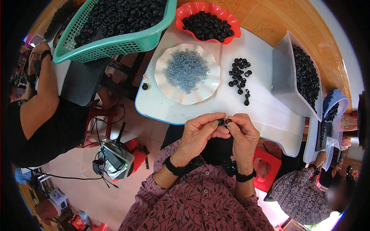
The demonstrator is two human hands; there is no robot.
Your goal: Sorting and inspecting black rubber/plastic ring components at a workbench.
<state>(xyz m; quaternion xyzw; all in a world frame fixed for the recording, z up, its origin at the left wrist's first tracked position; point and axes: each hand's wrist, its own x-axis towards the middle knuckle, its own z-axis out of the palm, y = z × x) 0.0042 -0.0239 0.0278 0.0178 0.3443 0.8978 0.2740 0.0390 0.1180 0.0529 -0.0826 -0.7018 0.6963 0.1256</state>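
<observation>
Head view: angled inward at frame centre, the left hand [195,134] pinches a black piece [221,122], the right hand [245,134] a dark part [228,121], beside the table [252,113].

No readable lettering or numbers. Marks only: a small pinkish-red print or sticker [145,76] sat on the white table [254,119], near its left edge, just left of the scalloped white plate [214,79]; too small to make out. Down on the floor side, a bright green spot [126,164] showed at the clear plastic box [130,157] with dark devices and cables; could not tell whether label or light. Lower left, a red package [79,221] carried patches of colour, too small and warped near the rim to decipher.
</observation>
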